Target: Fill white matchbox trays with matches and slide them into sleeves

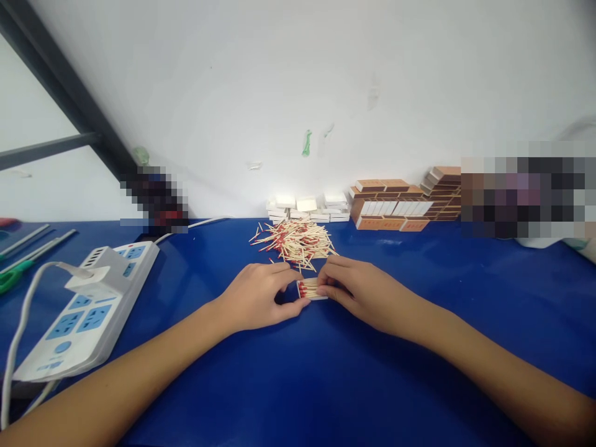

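A small white matchbox tray (pixel 311 289) filled with red-tipped matches lies on the blue table (pixel 298 379) between my hands. My left hand (pixel 258 297) curls round its left end, thumb and fingers pinching it. My right hand (pixel 356 292) grips the right end, fingers closed over the matches. Just beyond the tray lies a loose pile of matches (pixel 298 241).
Empty white trays (pixel 307 208) and stacked brown matchbox sleeves (pixel 400 205) line the wall behind. A white and blue power strip (pixel 88 310) with a plugged cable lies at the left, with green-handled scissors (pixel 12 276) near the left edge. A dark metal frame (pixel 65 93) rises at the back left.
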The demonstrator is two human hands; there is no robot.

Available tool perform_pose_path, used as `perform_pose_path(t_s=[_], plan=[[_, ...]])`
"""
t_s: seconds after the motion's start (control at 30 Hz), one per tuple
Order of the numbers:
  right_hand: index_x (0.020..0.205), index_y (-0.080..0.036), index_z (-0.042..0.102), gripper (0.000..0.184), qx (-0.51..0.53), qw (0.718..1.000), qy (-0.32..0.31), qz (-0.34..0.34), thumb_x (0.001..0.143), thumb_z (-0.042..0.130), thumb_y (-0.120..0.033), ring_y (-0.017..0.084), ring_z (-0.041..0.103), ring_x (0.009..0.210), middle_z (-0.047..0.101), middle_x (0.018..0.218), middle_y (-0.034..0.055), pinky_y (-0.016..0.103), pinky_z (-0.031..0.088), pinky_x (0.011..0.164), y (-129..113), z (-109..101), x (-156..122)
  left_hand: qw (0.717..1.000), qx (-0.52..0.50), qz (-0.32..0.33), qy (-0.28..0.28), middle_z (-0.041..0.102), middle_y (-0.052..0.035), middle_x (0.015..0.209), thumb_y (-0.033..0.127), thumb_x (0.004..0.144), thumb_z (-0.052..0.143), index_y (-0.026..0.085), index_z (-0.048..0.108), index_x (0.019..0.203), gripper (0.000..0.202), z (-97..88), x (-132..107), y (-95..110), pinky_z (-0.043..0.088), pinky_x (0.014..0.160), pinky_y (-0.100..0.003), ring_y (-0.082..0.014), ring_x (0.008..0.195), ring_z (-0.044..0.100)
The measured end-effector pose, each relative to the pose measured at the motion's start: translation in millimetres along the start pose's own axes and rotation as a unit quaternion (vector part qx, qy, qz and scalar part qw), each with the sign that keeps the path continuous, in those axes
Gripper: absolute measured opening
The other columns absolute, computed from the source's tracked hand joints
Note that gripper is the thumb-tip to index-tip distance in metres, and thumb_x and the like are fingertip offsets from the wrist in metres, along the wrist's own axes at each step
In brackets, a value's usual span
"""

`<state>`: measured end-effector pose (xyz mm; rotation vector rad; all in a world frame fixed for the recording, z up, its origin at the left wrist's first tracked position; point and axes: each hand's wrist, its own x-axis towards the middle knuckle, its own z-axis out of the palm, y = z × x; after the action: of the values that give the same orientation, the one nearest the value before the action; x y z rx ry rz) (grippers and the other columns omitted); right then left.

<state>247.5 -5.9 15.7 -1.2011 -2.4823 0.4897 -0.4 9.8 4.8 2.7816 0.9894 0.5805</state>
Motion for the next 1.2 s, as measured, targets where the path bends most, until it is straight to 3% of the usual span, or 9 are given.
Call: perform_pose_path(t_s=[0.17,0.4,0.63,0.77,0.93,1.03,1.2], plan=[[0.091,-0.022,0.066,0.01,0.007,0.999,0.045,0.011,0.1,0.063,-0.023,0.018,0.063,0.08,0.068,0.091,0.0033,0.03,0.045,0.068,-3,6,1,1.0,-0.006,0.004,0.002,0.069,0.0001,0.082,0.04,0.094,0.069,0.02,0.074,0.11,0.026,-0.2,-1,0,0.046,0.063,-0.028,-0.0151,0.069,0.064],[0.091,-0.021,0.068,0.01,0.023,0.999,0.046,0.003,0.1,0.062,-0.02,0.016,0.061,0.078,0.066,0.088,0.0019,0.028,0.042,0.066,-3,5,2,1.0,-0.007,0.012,0.002,0.069,0.0001,0.081,0.04,0.094,0.068,0.019,0.074,0.109,0.027,-0.5,0,0,0.045,0.061,-0.027,-0.0146,0.067,0.063],[0.089,-0.021,0.069,0.014,-0.01,0.989,0.137,0.046,0.1,0.062,-0.028,0.016,0.055,0.07,0.064,0.081,0.0018,0.03,0.04,0.065,28,-3,8,1.0,-0.021,0.017,0.012,0.069,0.0008,0.08,0.04,0.094,0.069,0.018,0.074,0.111,0.028,-1.1,0,2,0.046,0.062,-0.027,-0.0137,0.066,0.063],[0.088,-0.021,0.069,0.014,-0.043,0.988,0.116,0.088,0.098,0.063,-0.027,0.017,0.056,0.071,0.065,0.083,0.0023,0.03,0.04,0.065,41,-4,10,0.999,-0.012,0.013,-0.032,0.068,0.001,0.081,0.042,0.094,0.068,0.02,0.074,0.111,0.029,-2.8,1,3,0.046,0.063,-0.029,-0.0149,0.067,0.063],[0.089,-0.021,0.069,0.016,-0.085,0.97,0.156,0.166,0.097,0.063,-0.033,0.019,0.059,0.074,0.067,0.086,0.0036,0.032,0.04,0.066,46,-6,9,0.999,-0.01,0.015,-0.039,0.069,0.0003,0.083,0.044,0.095,0.067,0.021,0.073,0.113,0.03,-2.8,1,3,0.046,0.064,-0.029,-0.0148,0.067,0.063],[0.092,-0.02,0.069,0.022,-0.076,0.973,0.148,0.158,0.094,0.068,-0.042,0.019,0.06,0.075,0.067,0.089,0.0045,0.033,0.042,0.067,52,-4,11,0.999,-0.01,0.015,-0.04,0.069,0.0001,0.084,0.044,0.095,0.067,0.021,0.073,0.113,0.03,-1.9,1,3,0.045,0.064,-0.028,-0.0147,0.067,0.063],[0.087,-0.021,0.066,0.016,-0.08,0.977,0.128,0.151,0.098,0.061,-0.031,0.02,0.06,0.076,0.065,0.09,0.0055,0.033,0.042,0.068,57,5,15,0.999,-0.01,0.021,-0.039,0.069,0.0,0.083,0.043,0.095,0.067,0.02,0.072,0.112,0.029,-1.7,0,3,0.045,0.065,-0.028,-0.015,0.068,0.063]])
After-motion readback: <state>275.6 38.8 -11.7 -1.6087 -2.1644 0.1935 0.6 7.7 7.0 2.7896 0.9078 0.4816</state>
